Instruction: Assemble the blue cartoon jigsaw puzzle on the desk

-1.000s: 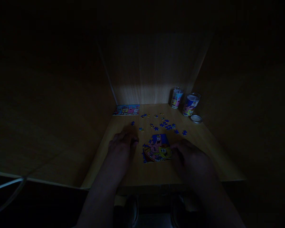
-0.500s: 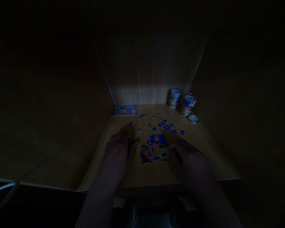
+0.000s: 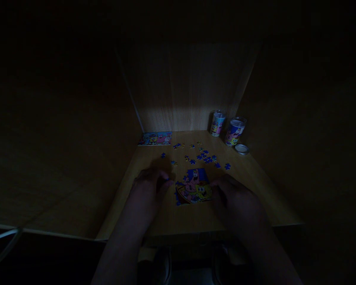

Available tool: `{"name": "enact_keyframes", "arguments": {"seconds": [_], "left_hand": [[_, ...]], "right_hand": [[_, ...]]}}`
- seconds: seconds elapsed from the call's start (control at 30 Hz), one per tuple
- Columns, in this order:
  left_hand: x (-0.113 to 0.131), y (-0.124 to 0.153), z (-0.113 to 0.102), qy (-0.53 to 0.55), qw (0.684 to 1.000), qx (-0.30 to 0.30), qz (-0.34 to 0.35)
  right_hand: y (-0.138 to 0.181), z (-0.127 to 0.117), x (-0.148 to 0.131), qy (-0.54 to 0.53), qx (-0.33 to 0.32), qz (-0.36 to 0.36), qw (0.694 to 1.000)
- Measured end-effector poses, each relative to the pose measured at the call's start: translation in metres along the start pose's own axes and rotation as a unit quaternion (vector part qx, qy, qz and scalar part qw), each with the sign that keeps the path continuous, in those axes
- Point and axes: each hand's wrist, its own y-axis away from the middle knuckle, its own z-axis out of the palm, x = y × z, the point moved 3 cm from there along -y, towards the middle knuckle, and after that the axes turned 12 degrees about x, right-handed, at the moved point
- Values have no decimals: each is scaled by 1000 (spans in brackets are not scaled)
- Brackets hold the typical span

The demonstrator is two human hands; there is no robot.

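Note:
A partly joined cartoon jigsaw (image 3: 194, 187) lies on the wooden desk (image 3: 192, 217) between my hands. My left hand (image 3: 150, 185) rests on the desk just left of it, fingers curled in towards the puzzle's left edge; what they pinch, if anything, is lost in the dark. My right hand (image 3: 234, 194) lies at the puzzle's right edge with bent fingers touching it, too dim to judge. Several loose blue pieces (image 3: 206, 158) are scattered beyond the puzzle.
The scene is very dark. A printed picture card (image 3: 156, 138) lies at the back left. Two printed cans (image 3: 218, 123) (image 3: 235, 131) and a round lid (image 3: 242, 149) stand at the back right. Wooden walls close in the desk on three sides.
My left hand's fingers have curled in and drawn nearer the puzzle's left edge. The right hand has barely shifted. The view has drifted slightly.

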Motion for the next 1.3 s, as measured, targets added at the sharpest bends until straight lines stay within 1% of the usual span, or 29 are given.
{"name": "enact_keyframes", "arguments": {"seconds": [0.13, 0.3, 0.4, 0.5, 0.67, 0.83, 0.9, 0.97, 1.07, 1.13, 1.3], "left_hand": [[-1, 3, -3, 66, 996, -14, -56], [3, 5, -3, 163, 979, 12, -121], [10, 7, 3, 193, 973, -2, -129], [13, 8, 7, 190, 974, -18, -124], [15, 9, 8, 152, 983, -20, -98], [16, 10, 13, 138, 988, -30, -67], [17, 9, 15, 118, 992, -18, -32], [18, 9, 16, 81, 997, 10, 17], [20, 9, 17, 43, 996, 35, 74], [21, 9, 18, 40, 995, 37, 84], [22, 8, 18, 41, 995, 28, 82]], "right_hand": [[0, -1, -1, -5, -4, 6, 1000], [0, 0, -1, 2, -3, 2, 1000], [0, 0, 0, 5, -8, 1, 1000], [0, 0, 0, 1, -11, 3, 1000], [0, -1, 0, 2, 0, 3, 1000], [0, -1, 0, -3, 1, 2, 1000], [0, -1, 0, 2, 2, 2, 1000], [0, 0, 1, 0, -4, 1, 1000], [-1, 0, 1, 0, -8, 7, 1000], [-1, 0, 1, 1, -9, 10, 1000], [-2, -1, -1, 6, 1, 2, 1000]]}}
